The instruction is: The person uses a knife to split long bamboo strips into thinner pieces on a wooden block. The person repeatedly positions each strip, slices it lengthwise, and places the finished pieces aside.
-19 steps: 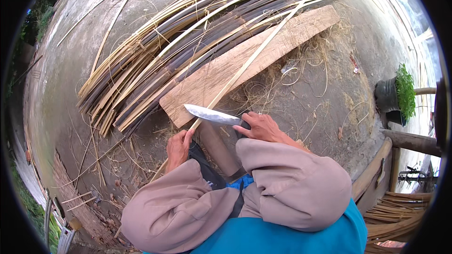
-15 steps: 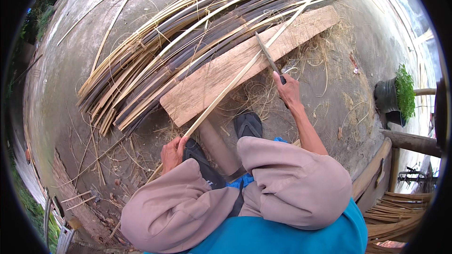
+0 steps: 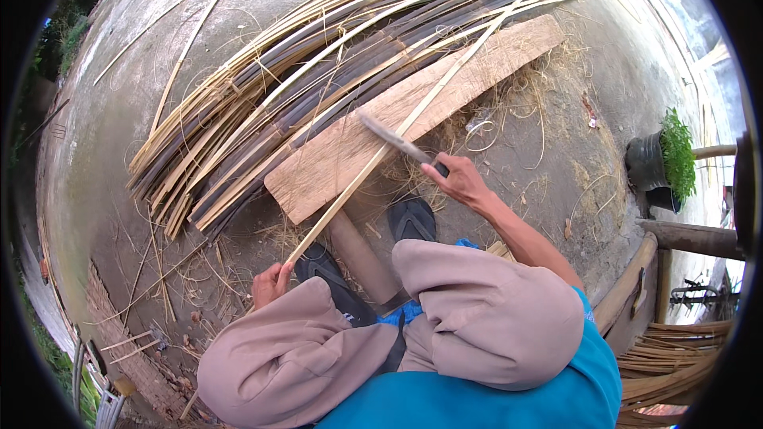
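Note:
My right hand (image 3: 461, 180) grips the dark handle of a knife (image 3: 395, 138). Its blade points up and left, lying across a long pale bamboo strip (image 3: 421, 107). Near my left knee, my left hand (image 3: 272, 284) pinches the strip close to its lower end. From there the strip slants up to the right over a wooden board (image 3: 318, 175) and past the board's far edge. The part of the strip below my left hand is hidden behind my knee. Whether the blade's edge touches the strip is hard to tell.
Beyond the board lies a large heap of split bamboo strips (image 3: 318, 63). Thin curled shavings (image 3: 497, 115) litter the ground around it. My sandalled feet flank a wooden post (image 3: 362, 254). A potted plant (image 3: 656, 159) and wooden beams (image 3: 691, 240) stand at the right.
My right hand has drawn the knife down and left along the strip, toward me. My left hand has moved a little down and left with the strip.

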{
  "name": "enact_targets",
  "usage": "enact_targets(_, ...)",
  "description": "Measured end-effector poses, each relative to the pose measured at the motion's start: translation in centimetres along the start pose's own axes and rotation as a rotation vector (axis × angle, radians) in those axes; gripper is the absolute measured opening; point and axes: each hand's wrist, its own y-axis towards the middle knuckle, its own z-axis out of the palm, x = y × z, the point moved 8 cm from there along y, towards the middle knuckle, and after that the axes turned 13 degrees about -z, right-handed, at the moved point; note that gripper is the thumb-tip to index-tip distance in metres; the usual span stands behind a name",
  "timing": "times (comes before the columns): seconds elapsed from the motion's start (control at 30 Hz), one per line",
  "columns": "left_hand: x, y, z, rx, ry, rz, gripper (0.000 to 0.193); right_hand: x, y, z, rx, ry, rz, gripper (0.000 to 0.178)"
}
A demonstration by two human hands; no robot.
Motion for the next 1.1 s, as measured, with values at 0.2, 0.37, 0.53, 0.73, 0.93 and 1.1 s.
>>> enact_targets(0.2, 10.2, -0.8, -0.6, 0.103, -0.171, -0.021, 0.046, -6.6, 1.3, -7.6, -0.134, -0.243, 0.273, 0.053)
enact_targets(0.37, 8.2, -0.1, -0.8, 0.104, -0.153, -0.032, 0.045, 1.6, 1.0, 0.1, 0.049, -0.132, -0.212, 0.055)
enact_targets(0.53, 11.3, -1.7, -1.4, 0.14, -0.21, -0.049, 0.046, -11.7, -0.1, -11.6, -0.42, -0.217, 0.365, 0.064)
enact_targets(0.73, 5.8, 0.1, -0.2, 0.122, -0.159, 0.028, 0.047, -8.5, 1.2, -9.3, -0.398, -0.103, 0.315, 0.062)
enact_targets(0.93, -0.3, 1.8, -0.8, 0.027, -0.09, 0.113, 0.048, -1.7, -0.1, -2.9, -0.116, -0.175, -0.057, 0.055)
enact_targets(1.1, 11.6, 2.2, -4.3, 0.046, -0.12, -0.087, 0.055, -10.9, -1.4, -10.6, -0.295, -0.369, 0.29, 0.058)
